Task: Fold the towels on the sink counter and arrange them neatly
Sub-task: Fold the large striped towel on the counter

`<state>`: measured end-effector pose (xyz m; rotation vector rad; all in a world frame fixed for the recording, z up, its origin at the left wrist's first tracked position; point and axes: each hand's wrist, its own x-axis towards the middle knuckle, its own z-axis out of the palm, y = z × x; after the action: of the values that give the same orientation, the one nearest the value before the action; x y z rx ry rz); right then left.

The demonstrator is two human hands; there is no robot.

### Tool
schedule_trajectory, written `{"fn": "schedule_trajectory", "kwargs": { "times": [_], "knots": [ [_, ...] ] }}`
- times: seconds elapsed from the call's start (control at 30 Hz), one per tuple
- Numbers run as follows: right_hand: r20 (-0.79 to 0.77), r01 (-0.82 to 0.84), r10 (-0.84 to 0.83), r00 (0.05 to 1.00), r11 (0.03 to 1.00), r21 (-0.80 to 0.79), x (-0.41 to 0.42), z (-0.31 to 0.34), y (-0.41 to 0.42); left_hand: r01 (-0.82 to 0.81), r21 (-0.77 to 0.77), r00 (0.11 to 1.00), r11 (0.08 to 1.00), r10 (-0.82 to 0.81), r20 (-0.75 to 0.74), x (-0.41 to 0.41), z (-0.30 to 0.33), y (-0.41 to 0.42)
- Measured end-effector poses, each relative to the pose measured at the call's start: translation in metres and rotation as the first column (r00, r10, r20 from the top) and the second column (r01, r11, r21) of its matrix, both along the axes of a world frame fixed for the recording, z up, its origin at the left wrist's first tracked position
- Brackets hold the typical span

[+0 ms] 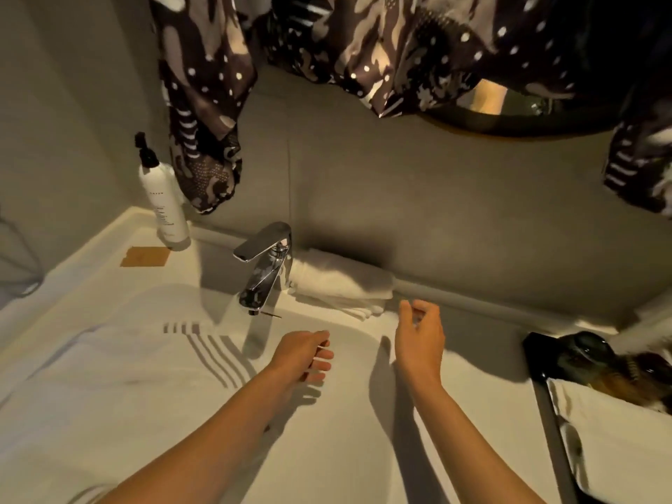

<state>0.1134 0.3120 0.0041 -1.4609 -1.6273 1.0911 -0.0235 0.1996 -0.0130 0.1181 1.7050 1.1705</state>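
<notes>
Right now the folded towel (342, 285) lies against the back wall of the counter, just right of the faucet (265, 267), its long axis running left to right along the wall. It sits ahead of your right hand (420, 338), which is the nearer one: fingers loosely curled and apart, holding nothing, hovering just short of the towel's right end. Your left hand (305, 354) is lower and to the left, fingers spread and empty, over a large white towel (152, 394) with grey stripes that seems to be spread across the basin, though the light is too dim to be sure of its edges. The faucet crowds the folded towel's left end, so I would approach from the right. A pump bottle (163, 198) stands well to the left, and a dark tray (556, 412) holding another white cloth (618, 441) sits to your right.
</notes>
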Motion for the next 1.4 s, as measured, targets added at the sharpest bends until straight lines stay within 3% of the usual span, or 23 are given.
{"fn": "schedule_trajectory", "kwargs": {
  "times": [0.17,0.3,0.47,0.53,0.6,0.7,0.77,0.83,0.87,0.9,0.93,0.97,1.03,1.1,1.17,1.23,1.33,1.4],
  "knots": [
    [0.095,-0.283,0.289,0.953,0.957,-0.067,0.005,0.015,-0.086,0.045,-0.058,0.985,0.997,-0.054,-0.165,0.02,0.031,-0.085],
    [0.062,-0.474,0.486,0.872,0.869,-0.139,-0.02,0.025,-0.151,-0.044,-0.061,0.959,0.997,0.025,-0.282,0.009,0.051,-0.17],
    [0.065,-0.62,0.635,0.77,0.768,-0.161,-0.056,0.041,-0.206,-0.056,-0.182,0.851,0.982,-0.048,-0.523,-0.035,0.067,-0.256],
    [0.131,-0.66,0.678,0.723,0.734,-0.16,-0.075,0.032,-0.216,-0.002,-0.272,0.749,0.962,-0.178,-0.638,-0.053,0.058,-0.284],
    [0.234,-0.679,0.703,0.672,0.71,-0.184,-0.088,0.011,-0.222,0.137,-0.458,0.596,0.878,-0.443,-0.67,-0.056,0.04,-0.303],
    [0.318,-0.673,0.76,0.567,0.65,-0.353,-0.099,-0.042,-0.24,0.339,-0.742,0.199,0.579,-0.815,-0.545,-0.046,-0.006,-0.313],
    [0.335,-0.65,0.81,0.482,0.587,-0.483,-0.099,-0.079,-0.256,0.345,-0.812,0.001,0.471,-0.865,-0.502,-0.039,-0.025,-0.31],
    [0.345,-0.504,0.753,0.561,0.641,-0.579,-0.1,-0.099,-0.267,0.341,-0.797,-0.07,0.498,-0.832,-0.55,-0.039,-0.028,-0.303],
    [0.318,-0.378,0.671,0.67,0.677,-0.631,-0.102,-0.107,-0.269,0.351,-0.779,-0.088,0.52,-0.809,-0.581,-0.042,-0.026,-0.298],
    [0.252,-0.268,0.574,0.779,0.668,-0.695,-0.102,-0.111,-0.271,0.356,-0.757,-0.085,0.547,-0.788,-0.61,-0.039,-0.021,-0.294],
    [0.155,-0.202,0.5,0.852,0.587,-0.784,-0.106,-0.112,-0.271,0.366,-0.723,-0.055,0.585,-0.762,-0.645,-0.035,-0.015,-0.29],
    [0.058,-0.176,0.43,0.901,0.484,-0.857,-0.112,-0.11,-0.271,0.388,-0.673,-0.006,0.63,-0.728,-0.685,-0.031,-0.008,-0.285],
    [-0.076,-0.239,0.396,0.915,0.381,-0.893,-0.117,-0.086,-0.27,0.449,-0.55,0.091,0.704,-0.648,-0.756,-0.017,0.005,-0.279],
    [-0.056,-0.265,0.42,0.906,0.46,-0.847,-0.105,-0.061,-0.259,0.515,-0.445,0.199,0.733,-0.607,-0.769,-0.002,0.021,-0.271],
    [-0.036,-0.267,0.354,0.934,0.63,-0.729,-0.077,-0.035,-0.241,0.573,-0.363,0.298,0.735,-0.599,-0.744,0.018,0.036,-0.261],
    [-0.086,-0.306,0.319,0.944,0.744,-0.594,-0.027,0.0,-0.225,0.653,-0.288,0.329,0.7,-0.605,-0.725,0.051,0.051,-0.245],
    [-0.164,-0.311,0.265,0.95,0.776,-0.549,0.06,0.046,-0.204,0.747,-0.103,0.403,0.657,-0.57,-0.716,0.12,0.069,-0.212],
    [-0.132,-0.275,0.241,0.961,0.827,-0.49,0.13,0.076,-0.188,0.792,0.016,0.444,0.611,-0.557,-0.701,0.182,0.082,-0.189]
  ]
}}
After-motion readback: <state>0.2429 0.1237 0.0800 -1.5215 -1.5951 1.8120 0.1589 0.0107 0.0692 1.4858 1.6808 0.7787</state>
